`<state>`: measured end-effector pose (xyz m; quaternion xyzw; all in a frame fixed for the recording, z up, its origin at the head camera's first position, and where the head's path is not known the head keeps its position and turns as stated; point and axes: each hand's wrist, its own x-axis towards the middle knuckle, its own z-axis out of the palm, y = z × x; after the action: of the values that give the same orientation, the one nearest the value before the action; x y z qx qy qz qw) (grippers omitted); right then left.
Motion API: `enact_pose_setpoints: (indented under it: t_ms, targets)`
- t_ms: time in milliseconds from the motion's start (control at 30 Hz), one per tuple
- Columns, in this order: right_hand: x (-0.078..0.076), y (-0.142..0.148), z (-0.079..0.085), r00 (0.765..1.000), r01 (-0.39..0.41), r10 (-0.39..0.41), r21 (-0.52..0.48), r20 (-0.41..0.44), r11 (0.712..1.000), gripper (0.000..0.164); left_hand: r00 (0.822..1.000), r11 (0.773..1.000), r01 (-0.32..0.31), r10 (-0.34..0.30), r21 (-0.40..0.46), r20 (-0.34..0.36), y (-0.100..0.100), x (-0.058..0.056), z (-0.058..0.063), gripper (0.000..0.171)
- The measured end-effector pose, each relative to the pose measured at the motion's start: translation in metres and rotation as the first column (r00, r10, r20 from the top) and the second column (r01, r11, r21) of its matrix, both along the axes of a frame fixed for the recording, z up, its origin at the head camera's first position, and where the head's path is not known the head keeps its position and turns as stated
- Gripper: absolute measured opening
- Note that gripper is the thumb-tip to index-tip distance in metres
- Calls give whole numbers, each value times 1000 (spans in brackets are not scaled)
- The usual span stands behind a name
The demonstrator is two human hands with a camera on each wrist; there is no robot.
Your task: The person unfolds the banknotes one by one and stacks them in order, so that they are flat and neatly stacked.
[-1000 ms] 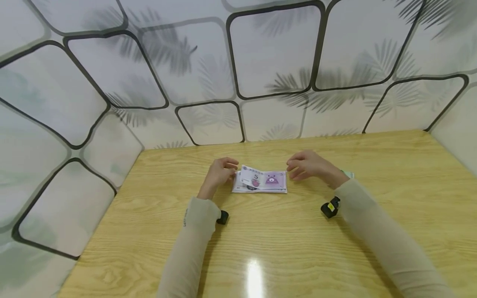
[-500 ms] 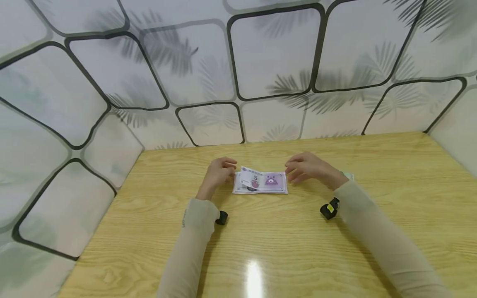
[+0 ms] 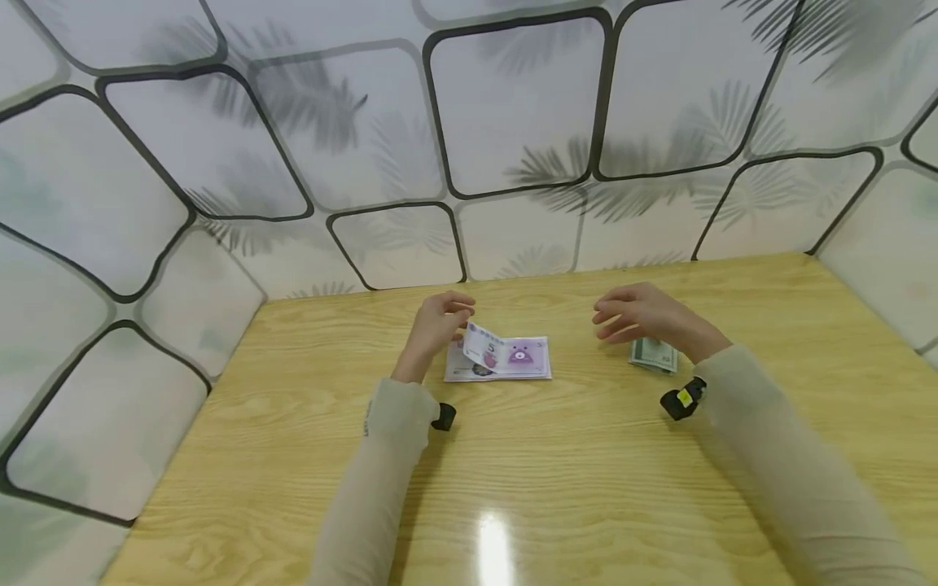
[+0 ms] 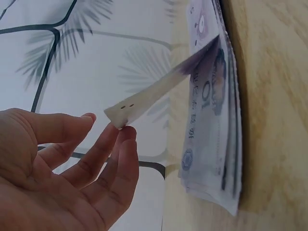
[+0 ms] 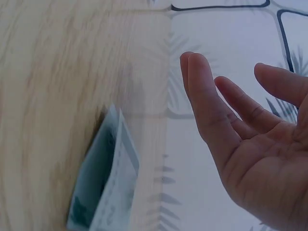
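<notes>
A purple play banknote (image 3: 523,355) marked 5 tops a small stack of notes (image 4: 207,144) lying flat on the wooden table. Its left end tilts up off the stack. Several fingertips of my left hand (image 3: 434,334) touch that raised end from beneath, as the left wrist view shows; the thumb stands apart from it. My right hand (image 3: 652,316), its fingers extended and holding nothing, hovers above the table near a folded green banknote (image 5: 122,178). In the head view this hand and wrist partly cover the green note.
The wooden table (image 3: 586,472) meets a patterned wall (image 3: 520,98) behind the notes and another at the left. A black wrist camera (image 3: 683,399) sits on the right sleeve, and another (image 3: 444,417) on the left.
My right hand has moved right, away from the stack's right end, and more of the green note shows. My left hand has shifted slightly up; the purple note's left end is higher.
</notes>
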<state>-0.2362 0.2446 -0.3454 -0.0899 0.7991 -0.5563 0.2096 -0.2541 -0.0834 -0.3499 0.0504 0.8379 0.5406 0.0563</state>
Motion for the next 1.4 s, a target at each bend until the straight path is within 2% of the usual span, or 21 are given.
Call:
enact_pose_setpoints:
  t_ms: [200,400,567,767,933,1200,1400]
  targets:
    - [2,15,1,1000,12,-12,8,-19,1000,55,998,998,-19,22,56,-58,3,-1,8,25]
    - [5,26,0,999,31,-31,7,-32,999,54,999,994,-9,14,108,-48,11,-4,15,24]
    - [8,36,3,998,58,-58,7,-27,998,54,998,993,53,-49,107,-42,27,-5,17,23]
    - [12,51,2,996,80,-79,22,-32,997,53,992,981,127,-127,144,-4,51,-3,12,23]
    - [15,63,1,995,100,-100,24,-26,995,54,978,965,196,-204,176,33,70,-2,8,26]
    - [16,80,3,990,135,-134,39,-34,990,57,958,942,266,-281,205,50,98,-2,4,29]
    - [21,92,-5,988,156,-157,37,11,987,57,942,927,299,-325,224,86,117,6,-6,30]
